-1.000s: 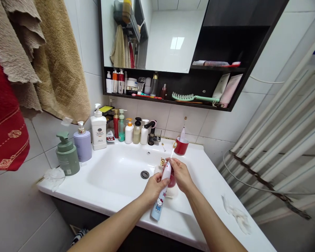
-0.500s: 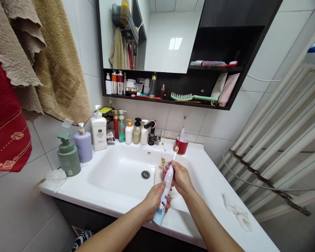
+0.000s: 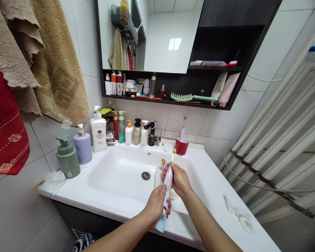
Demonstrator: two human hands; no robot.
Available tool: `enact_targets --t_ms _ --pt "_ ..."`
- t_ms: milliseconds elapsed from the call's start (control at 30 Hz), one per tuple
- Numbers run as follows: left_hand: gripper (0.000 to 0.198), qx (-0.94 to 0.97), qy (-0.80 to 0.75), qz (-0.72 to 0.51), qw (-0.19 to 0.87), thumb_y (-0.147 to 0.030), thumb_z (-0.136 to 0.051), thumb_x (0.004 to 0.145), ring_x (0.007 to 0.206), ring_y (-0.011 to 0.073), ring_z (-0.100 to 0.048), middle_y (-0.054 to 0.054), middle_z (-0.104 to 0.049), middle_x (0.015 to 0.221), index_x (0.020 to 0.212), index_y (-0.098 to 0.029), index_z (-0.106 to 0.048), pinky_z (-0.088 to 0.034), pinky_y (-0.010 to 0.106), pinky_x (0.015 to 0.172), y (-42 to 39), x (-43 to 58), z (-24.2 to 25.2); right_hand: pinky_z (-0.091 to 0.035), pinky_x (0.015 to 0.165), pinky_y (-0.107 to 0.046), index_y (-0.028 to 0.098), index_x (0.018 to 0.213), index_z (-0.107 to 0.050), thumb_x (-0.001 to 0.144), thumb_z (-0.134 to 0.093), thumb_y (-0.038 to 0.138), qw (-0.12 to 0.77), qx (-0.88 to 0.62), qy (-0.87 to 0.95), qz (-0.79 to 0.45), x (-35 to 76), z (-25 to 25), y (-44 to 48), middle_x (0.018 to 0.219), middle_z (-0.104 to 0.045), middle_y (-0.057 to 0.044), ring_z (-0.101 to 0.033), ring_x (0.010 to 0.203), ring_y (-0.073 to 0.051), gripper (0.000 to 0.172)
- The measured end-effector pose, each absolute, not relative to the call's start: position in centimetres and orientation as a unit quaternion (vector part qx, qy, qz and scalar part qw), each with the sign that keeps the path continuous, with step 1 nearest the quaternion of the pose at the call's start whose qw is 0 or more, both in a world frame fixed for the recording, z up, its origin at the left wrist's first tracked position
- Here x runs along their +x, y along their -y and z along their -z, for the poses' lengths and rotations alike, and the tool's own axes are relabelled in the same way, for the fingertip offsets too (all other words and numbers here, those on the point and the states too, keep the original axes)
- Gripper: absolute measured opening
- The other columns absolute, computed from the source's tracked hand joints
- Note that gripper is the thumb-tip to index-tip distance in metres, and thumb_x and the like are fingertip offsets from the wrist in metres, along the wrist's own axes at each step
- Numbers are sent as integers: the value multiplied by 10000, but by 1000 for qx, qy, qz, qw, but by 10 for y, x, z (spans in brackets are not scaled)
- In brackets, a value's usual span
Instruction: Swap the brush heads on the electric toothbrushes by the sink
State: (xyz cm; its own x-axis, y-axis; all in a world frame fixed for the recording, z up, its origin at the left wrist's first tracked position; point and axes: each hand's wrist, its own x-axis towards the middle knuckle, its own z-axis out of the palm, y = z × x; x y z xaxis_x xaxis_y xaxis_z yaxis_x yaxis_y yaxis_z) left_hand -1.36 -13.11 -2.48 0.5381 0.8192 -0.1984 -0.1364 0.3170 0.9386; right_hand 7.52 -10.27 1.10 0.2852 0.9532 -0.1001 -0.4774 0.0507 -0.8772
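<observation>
My left hand [image 3: 158, 202] is wrapped round the lower handle of an electric toothbrush [image 3: 167, 182], pale pink shading to light blue, with a cartoon cat print. At the top of the handle, my right hand [image 3: 180, 178] pinches the neck of the white brush head [image 3: 174, 152]. The toothbrush tilts over the right front of the white sink [image 3: 115, 175], brush end pointing away from me. Partly hidden behind my hands lies a pale, flat-looking object [image 3: 159, 176] in the basin, with a small gold item [image 3: 163, 162] at its far end.
A red cup [image 3: 182, 146] holding another toothbrush [image 3: 183, 133] stands at the back right, near the black faucet [image 3: 152, 134]. Several pump bottles [image 3: 129, 133] line the back left. Crumpled tissue [image 3: 238, 215] lies on the right counter. A mirror cabinet [image 3: 149, 45] hangs above.
The brush head has tipped slightly left and the handle's base has shifted a little right and toward me. Both hands keep their hold on the toothbrush.
</observation>
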Motion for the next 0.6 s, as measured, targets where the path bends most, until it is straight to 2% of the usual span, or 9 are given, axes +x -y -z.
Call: enact_targets --t_ms 167,433,600 --pt "459 476 -359 -319 736 -596 -298 599 297 44 -349 -65 -406 443 745 -166 -368 -257 173 330 130 -13 26 -394 403 -212 171 605 -442 584 -522 312 689 -433 250 -524 77 -8 99 433 -475 54 -438 372 -64 163" --pt "496 464 -354 -314 749 -596 -297 601 298 46 -356 -66 -405 441 829 -165 -387 -258 172 331 123 -12 27 -426 429 -231 167 578 -447 584 -510 272 689 -444 240 -520 76 -7 86 455 -472 39 -449 397 -72 123" --pt "489 478 -357 -286 750 -615 -303 579 290 46 -347 -61 -408 438 746 -164 -387 -237 169 313 126 -12 34 -419 410 -215 179 566 -451 608 -469 301 689 -536 275 -403 107 -10 60 437 -416 49 -420 383 -65 131"
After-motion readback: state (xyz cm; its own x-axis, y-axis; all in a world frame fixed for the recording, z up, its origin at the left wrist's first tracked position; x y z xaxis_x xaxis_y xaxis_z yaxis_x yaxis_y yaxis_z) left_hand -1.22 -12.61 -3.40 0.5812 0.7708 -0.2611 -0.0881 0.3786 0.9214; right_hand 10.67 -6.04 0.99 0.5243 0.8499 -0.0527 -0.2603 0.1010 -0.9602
